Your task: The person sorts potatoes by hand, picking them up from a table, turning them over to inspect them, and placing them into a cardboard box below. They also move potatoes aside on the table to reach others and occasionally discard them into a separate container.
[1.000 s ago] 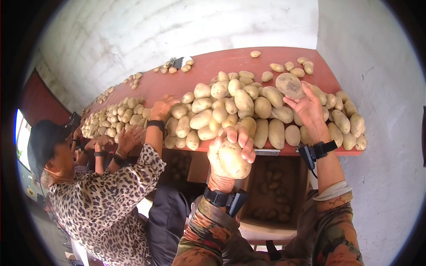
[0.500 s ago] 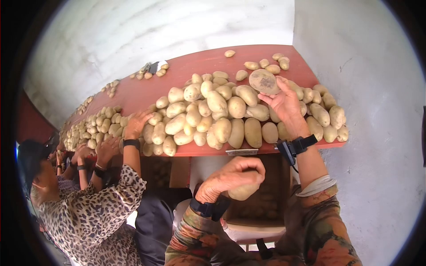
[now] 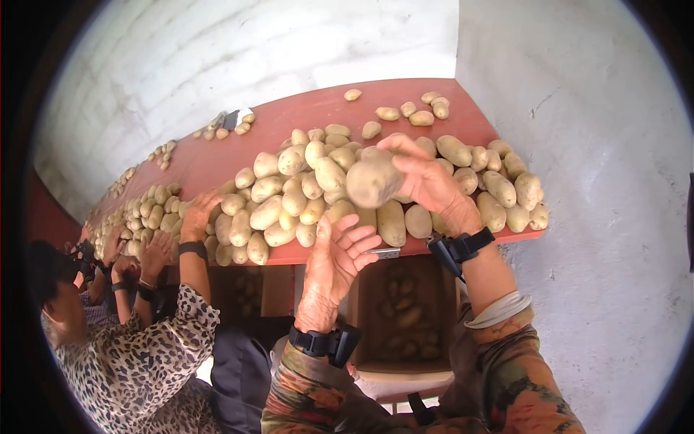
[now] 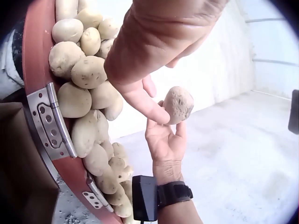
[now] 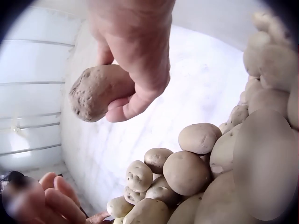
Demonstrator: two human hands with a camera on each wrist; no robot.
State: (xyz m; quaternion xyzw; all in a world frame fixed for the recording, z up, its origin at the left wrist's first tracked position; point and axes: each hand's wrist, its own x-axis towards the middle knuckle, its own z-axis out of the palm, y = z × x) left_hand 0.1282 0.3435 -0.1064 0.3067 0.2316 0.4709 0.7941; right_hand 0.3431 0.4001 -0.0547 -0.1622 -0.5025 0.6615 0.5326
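My right hand (image 3: 434,184) holds a large potato (image 3: 374,179) over the front of the pile, fingers and thumb round one end. A rough, pitted patch shows on this potato (image 5: 93,91) in the right wrist view. Below and left of it, my left hand (image 3: 335,264) is held palm up at the table's front edge, fingers extended and nothing in them. The left wrist view has the left hand (image 4: 159,44) large at the top, its fingertips overlapping the potato (image 4: 179,105). Behind both hands lies a long heap of potatoes (image 3: 267,186).
The red table (image 3: 311,108) has a metal hinge (image 3: 387,253) at its front edge. Beneath it stands a box (image 3: 405,375) with several potatoes inside. Smaller potatoes (image 3: 421,118) lie at the back. Another person (image 3: 137,347) works close on my left; a wall (image 3: 578,181) rises on the right.
My left hand held a potato, lowered it over the box, and is now raised, turned palm up without it. My right hand has brought its potato from over the heap towards the left hand.
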